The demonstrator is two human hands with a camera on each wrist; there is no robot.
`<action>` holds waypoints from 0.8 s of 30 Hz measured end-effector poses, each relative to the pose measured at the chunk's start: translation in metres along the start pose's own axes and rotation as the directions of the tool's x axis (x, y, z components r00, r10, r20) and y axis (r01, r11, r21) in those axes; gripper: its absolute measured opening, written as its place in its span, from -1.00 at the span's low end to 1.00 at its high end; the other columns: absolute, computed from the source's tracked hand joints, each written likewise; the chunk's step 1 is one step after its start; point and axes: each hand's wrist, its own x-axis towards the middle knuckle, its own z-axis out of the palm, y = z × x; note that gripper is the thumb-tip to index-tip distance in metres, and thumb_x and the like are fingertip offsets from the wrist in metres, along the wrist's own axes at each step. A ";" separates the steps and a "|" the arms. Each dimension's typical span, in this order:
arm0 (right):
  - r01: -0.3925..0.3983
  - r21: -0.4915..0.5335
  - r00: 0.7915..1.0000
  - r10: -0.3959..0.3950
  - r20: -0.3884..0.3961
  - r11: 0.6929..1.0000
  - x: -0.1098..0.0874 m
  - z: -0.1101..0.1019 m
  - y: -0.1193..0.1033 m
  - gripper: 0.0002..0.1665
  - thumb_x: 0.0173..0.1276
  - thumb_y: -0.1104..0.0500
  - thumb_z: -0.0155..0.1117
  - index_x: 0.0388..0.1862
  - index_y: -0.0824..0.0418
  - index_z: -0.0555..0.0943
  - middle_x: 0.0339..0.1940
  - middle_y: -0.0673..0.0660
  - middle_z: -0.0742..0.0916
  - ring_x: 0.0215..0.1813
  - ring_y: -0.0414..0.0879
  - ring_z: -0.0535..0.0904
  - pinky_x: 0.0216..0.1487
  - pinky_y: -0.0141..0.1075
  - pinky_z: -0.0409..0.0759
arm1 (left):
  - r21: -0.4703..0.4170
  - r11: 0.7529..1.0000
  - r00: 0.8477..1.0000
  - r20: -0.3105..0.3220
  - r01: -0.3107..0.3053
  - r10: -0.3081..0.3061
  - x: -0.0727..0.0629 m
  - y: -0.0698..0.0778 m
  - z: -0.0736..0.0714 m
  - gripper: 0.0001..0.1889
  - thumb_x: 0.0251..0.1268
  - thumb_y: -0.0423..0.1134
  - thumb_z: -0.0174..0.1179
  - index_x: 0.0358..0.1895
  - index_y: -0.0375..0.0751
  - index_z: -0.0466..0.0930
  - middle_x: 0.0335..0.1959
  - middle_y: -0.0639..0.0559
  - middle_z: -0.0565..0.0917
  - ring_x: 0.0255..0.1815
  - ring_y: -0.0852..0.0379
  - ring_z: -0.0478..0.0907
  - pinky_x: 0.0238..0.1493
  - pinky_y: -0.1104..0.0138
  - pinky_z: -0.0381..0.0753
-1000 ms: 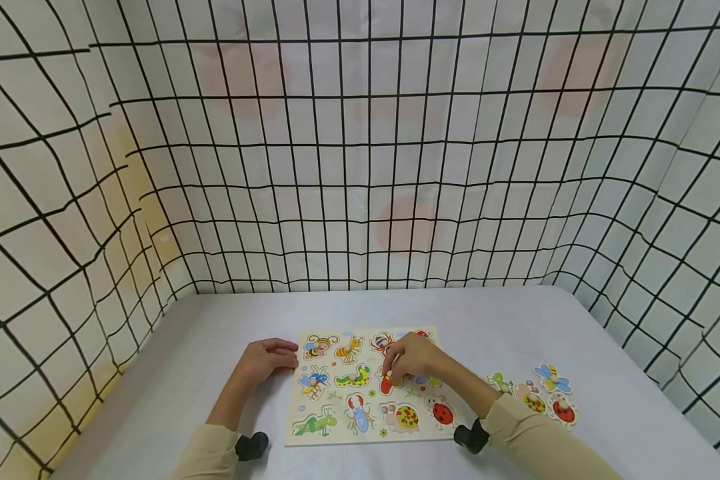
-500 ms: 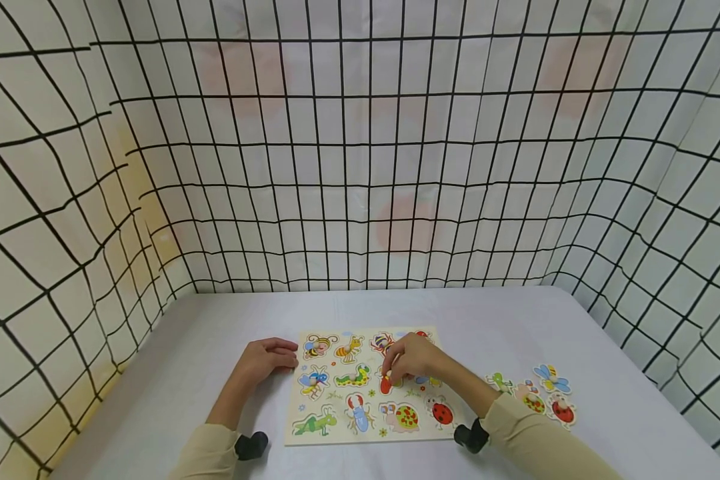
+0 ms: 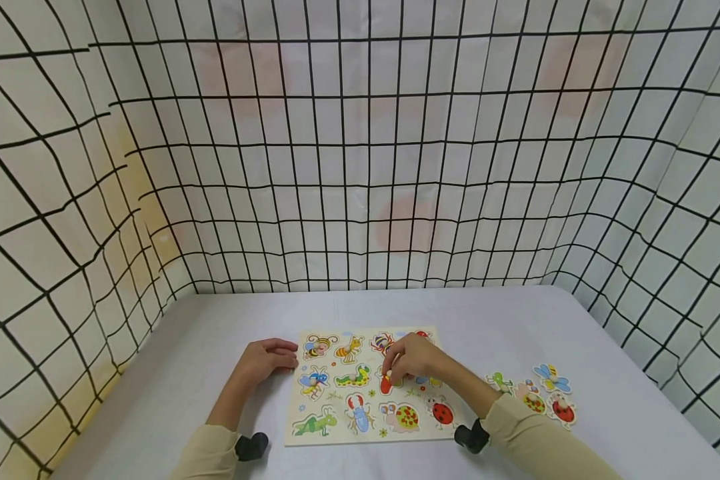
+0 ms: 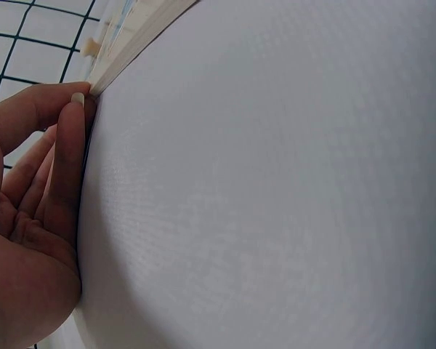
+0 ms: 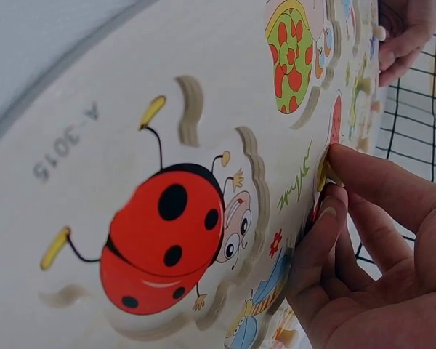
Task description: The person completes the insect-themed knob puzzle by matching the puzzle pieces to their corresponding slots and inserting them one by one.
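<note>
A wooden insect puzzle board (image 3: pixel 423 437) lies flat on the white table, with several knobbed pieces seated in it. My right hand (image 3: pixel 417 357) reaches over its right half. Thumb and index finger pinch a small puzzle piece with a red part (image 3: pixel 386 385), low over the board's middle row; in the right wrist view a yellowish bit shows between the fingertips. The fingers hide most of this piece. At the board's left edge rests my left hand (image 3: pixel 264 361), its fingertips touching the side. In the left wrist view, thumb and index finger (image 4: pixel 71 138) meet the board's corner.
Right of the board lie loose puzzle pieces: a ladybug (image 3: pixel 563 409), a snail (image 3: pixel 533 402), a green insect (image 3: pixel 500 382) and a blue-winged insect (image 3: pixel 553 379). The board's ladybug recess (image 5: pixel 167 233) shows its printed picture. Black-gridded white walls enclose the table.
</note>
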 end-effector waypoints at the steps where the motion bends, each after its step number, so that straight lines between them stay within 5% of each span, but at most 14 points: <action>1: -0.001 -0.003 1.000 0.001 -0.001 1.000 0.000 0.000 0.000 -0.83 -0.03 0.37 0.52 -0.44 0.17 0.78 -0.60 -0.02 0.71 -0.55 -0.17 0.44 -0.49 -0.35 0.42 | 0.000 1.000 1.000 0.001 -0.001 0.001 0.000 0.000 0.000 -0.73 0.14 -0.31 0.43 -0.05 -0.21 0.75 -0.25 0.00 0.79 -0.36 0.10 0.67 -0.24 0.35 0.64; 18: 0.001 0.009 1.000 -0.001 -0.018 1.000 -0.009 -0.013 0.003 -0.78 -0.07 0.36 0.53 -0.38 0.21 0.75 -0.57 0.00 0.70 -0.55 -0.16 0.46 -0.48 -0.35 0.43 | -0.004 1.000 1.000 0.000 0.014 -0.014 -0.001 -0.001 0.000 -0.73 0.15 -0.32 0.42 -0.05 -0.21 0.75 -0.24 -0.02 0.78 -0.35 0.09 0.67 -0.24 0.35 0.64; 24: -0.032 0.013 0.999 0.032 -0.040 0.999 -0.011 -0.023 0.010 -0.78 -0.05 0.36 0.54 -0.35 0.21 0.75 -0.30 0.03 0.69 -0.50 -0.14 0.50 -0.44 -0.33 0.46 | -0.005 1.000 1.000 0.004 0.004 -0.004 -0.003 0.002 0.000 -0.72 0.18 -0.32 0.42 -0.03 -0.22 0.74 -0.24 -0.01 0.78 -0.35 0.10 0.67 -0.23 0.36 0.65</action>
